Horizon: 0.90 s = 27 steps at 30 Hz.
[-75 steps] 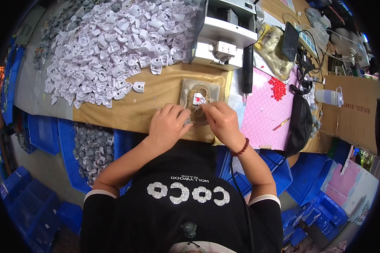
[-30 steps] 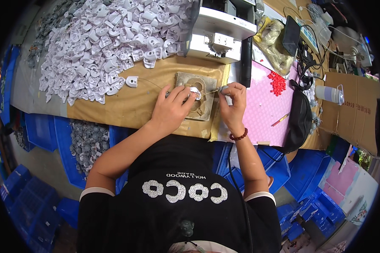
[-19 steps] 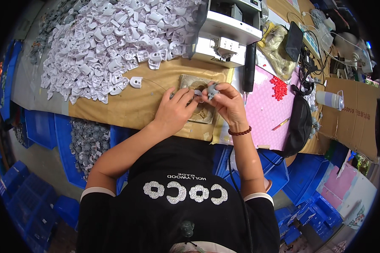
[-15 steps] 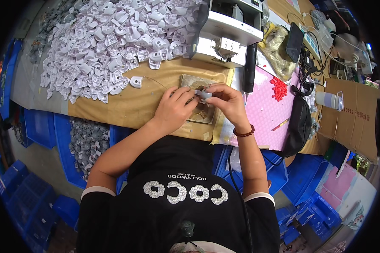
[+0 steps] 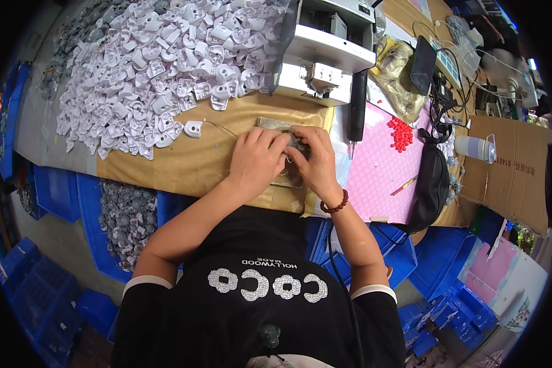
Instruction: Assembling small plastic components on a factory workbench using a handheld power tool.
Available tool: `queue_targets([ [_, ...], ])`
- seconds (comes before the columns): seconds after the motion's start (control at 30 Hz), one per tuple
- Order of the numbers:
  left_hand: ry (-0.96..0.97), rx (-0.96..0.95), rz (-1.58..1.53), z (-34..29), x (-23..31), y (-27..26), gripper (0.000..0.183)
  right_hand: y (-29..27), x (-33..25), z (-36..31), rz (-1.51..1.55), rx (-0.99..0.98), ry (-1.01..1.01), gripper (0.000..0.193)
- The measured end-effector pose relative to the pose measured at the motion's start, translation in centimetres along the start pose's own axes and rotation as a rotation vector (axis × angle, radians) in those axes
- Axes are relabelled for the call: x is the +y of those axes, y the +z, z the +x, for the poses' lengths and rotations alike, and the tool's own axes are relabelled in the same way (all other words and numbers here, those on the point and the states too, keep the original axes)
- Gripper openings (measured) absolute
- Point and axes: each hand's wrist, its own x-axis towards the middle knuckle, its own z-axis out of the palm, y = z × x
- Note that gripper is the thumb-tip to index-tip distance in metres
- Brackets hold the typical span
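Note:
My left hand (image 5: 257,161) and my right hand (image 5: 316,164) meet over a square metal-looking fixture plate (image 5: 268,122) on the table. Between their fingertips is a small grey rounded plastic part (image 5: 292,141), mostly covered by the fingers. Both hands have their fingers closed around it. Left of the plate lies a single white plastic shell (image 5: 193,129) with a thin wire running toward my left hand. Beyond it spreads a large heap of white plastic shells (image 5: 159,73).
A white machine (image 5: 316,80) stands behind the plate, with a black electric screwdriver (image 5: 357,110) at its right. Small red pieces (image 5: 401,134) lie on a pink sheet (image 5: 374,178), near a black pouch (image 5: 431,184). Blue bins (image 5: 95,227) sit below the table edge.
My right hand has come down and closer to my left, bringing the grey part lower over the plate. The fingers now cover more of the part. The whole view has shifted slightly.

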Motion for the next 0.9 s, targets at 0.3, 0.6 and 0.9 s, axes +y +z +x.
queue_targets([
  [0.3, 0.045, 0.036, 0.055, 0.0, -0.1, 0.8, 0.04, -7.8, 10.5, 7.9, -0.427, 0.178, 0.292, 0.05],
  [0.6, 0.0, 0.037, 0.028, -0.5, -0.4, 0.8, 0.041, -9.1, -0.6, 7.0, 0.122, 0.659, -0.336, 0.069],
  [0.9, -0.002, 0.06, 0.018, -0.4, -0.2, 1.0, 0.036, -5.9, -7.3, 13.1, 0.67, 0.367, -0.305, 0.059],
])
